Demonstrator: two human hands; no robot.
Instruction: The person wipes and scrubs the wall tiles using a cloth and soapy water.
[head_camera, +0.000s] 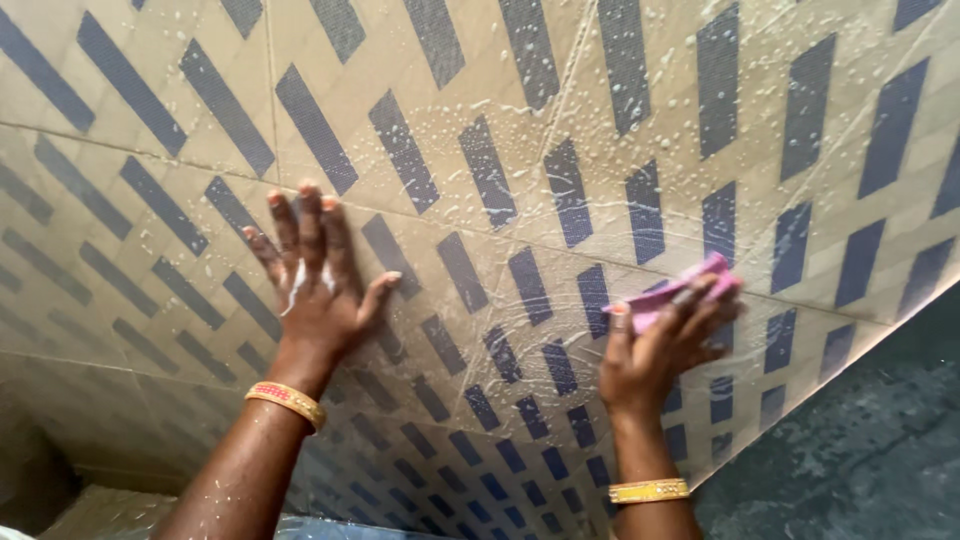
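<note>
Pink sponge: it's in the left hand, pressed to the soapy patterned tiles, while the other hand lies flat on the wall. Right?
Not quite. The head view shows the pink sponge in the right hand, pressed to the soapy patterned tiles. The left hand is the one lying flat on the wall, fingers spread.

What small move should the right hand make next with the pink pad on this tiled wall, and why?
Probably slide the right hand with the pink pad up and left across the tiled wall: suds and droplets lie thickest there, while the left hand lies flat against the tiles beside it.
</note>
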